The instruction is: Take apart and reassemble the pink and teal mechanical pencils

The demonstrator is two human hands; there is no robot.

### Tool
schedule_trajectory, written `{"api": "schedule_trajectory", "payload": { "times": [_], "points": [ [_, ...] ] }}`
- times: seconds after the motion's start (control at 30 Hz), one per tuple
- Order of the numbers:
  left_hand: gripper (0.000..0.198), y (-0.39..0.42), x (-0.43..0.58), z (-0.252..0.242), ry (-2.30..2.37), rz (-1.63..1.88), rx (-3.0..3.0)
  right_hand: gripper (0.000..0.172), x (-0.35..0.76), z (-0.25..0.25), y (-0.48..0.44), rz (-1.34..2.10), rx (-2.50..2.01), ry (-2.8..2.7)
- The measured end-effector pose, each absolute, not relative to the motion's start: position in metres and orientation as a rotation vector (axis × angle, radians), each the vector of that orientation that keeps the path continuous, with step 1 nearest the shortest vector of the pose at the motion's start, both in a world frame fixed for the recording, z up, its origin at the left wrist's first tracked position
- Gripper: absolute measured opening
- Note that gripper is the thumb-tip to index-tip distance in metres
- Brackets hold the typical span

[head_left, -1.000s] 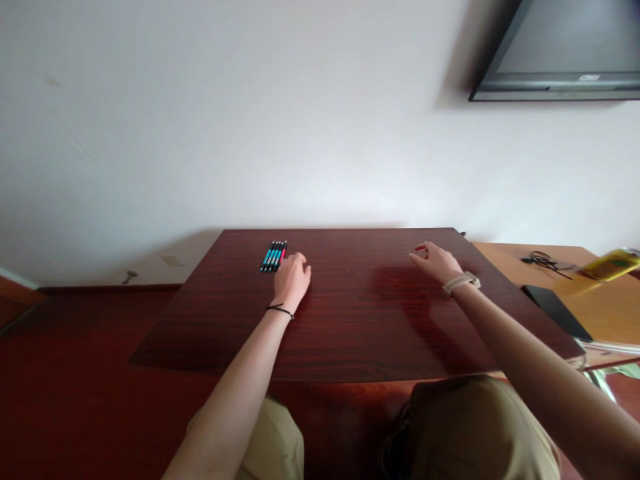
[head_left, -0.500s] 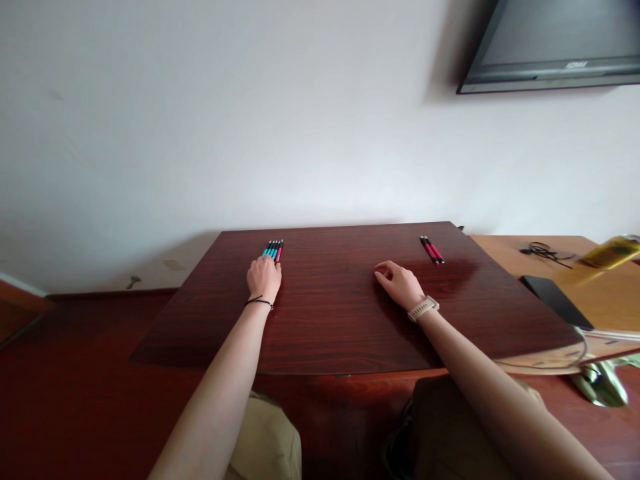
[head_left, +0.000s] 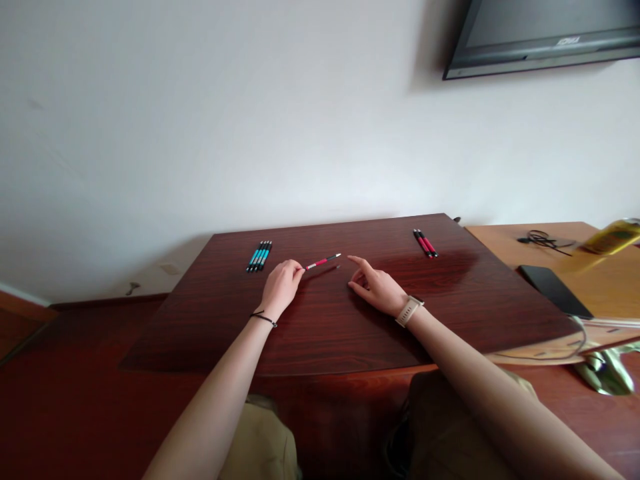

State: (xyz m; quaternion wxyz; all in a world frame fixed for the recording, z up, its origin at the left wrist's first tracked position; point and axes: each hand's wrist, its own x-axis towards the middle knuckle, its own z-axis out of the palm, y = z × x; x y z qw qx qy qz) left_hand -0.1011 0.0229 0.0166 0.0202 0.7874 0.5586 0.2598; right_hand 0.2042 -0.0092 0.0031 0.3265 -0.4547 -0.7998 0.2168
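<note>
Red pen (head_left: 323, 261) pinched at one end between the fingertips of the left hand (head_left: 281, 288), shaft slanting up and away to that hand's right, pale tip raised just off the dark wooden table (head_left: 350, 333) with a thin shadow beneath. Small pale lettering on the lower frame of the wall-mounted screen (head_left: 540, 33), far above and beyond the right hand (head_left: 377, 290), too blurred to read; no other writing legible. Blurred yellow bottle (head_left: 613, 237) far out to the right hand's right on a lighter desk (head_left: 500, 233), contents impossible to tell, with a dark flat slab (head_left: 550, 290) and a coiled black cable (head_left: 543, 240) near it. Left hand closed in a light fingertip grip on the pen, thin black band (head_left: 263, 318) at the wrist. Right hand loosely open and holding nothing, forefinger stretched toward the pen's tip but apart from it, pale watch (head_left: 409, 311) on the wrist. Row of blue pens (head_left: 259, 256) lying side by side just beyond the left hand, slightly to its left. Pair of red pens (head_left: 425, 243) lying together beyond the right hand, off to its right.
</note>
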Motion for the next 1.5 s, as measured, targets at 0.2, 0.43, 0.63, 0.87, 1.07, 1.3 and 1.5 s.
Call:
{"api": "schedule_trajectory", "payload": {
  "times": [0.2, 0.43, 0.63, 0.87, 1.07, 1.3, 1.5],
  "points": [
    [0.010, -0.002, -0.065, 0.026, 1.375, 0.924, 2.572, 0.075, 0.194, 0.008, -0.015, 0.929, -1.011, -1.814],
    [0.012, -0.005, -0.059, 0.023, 1.261, 1.115, 2.483, 0.050, 0.191, 0.018, -0.013, 1.114, -0.987, -1.434],
    [0.019, -0.002, -0.051, 0.011, 1.092, 1.273, 1.908, 0.045, 0.191, 0.013, -0.010, 1.241, -0.962, -1.297],
    [0.029, -0.001, -0.047, 0.004, 1.083, 1.354, 1.645, 0.046, 0.190, 0.013, -0.010, 1.221, -1.020, -1.287],
    [0.031, -0.001, -0.048, 0.005, 1.027, 1.314, 1.512, 0.047, 0.189, 0.012, -0.007, 1.231, -0.993, -1.241],
    [0.031, -0.003, -0.047, 0.009, 1.101, 1.267, 1.552, 0.045, 0.188, 0.006, -0.005, 1.199, -0.964, -1.267],
    [0.037, -0.003, -0.045, 0.007, 1.247, 1.198, 1.742, 0.044, 0.189, 0.005, -0.007, 1.208, -0.989, -1.320]
  ]
}}
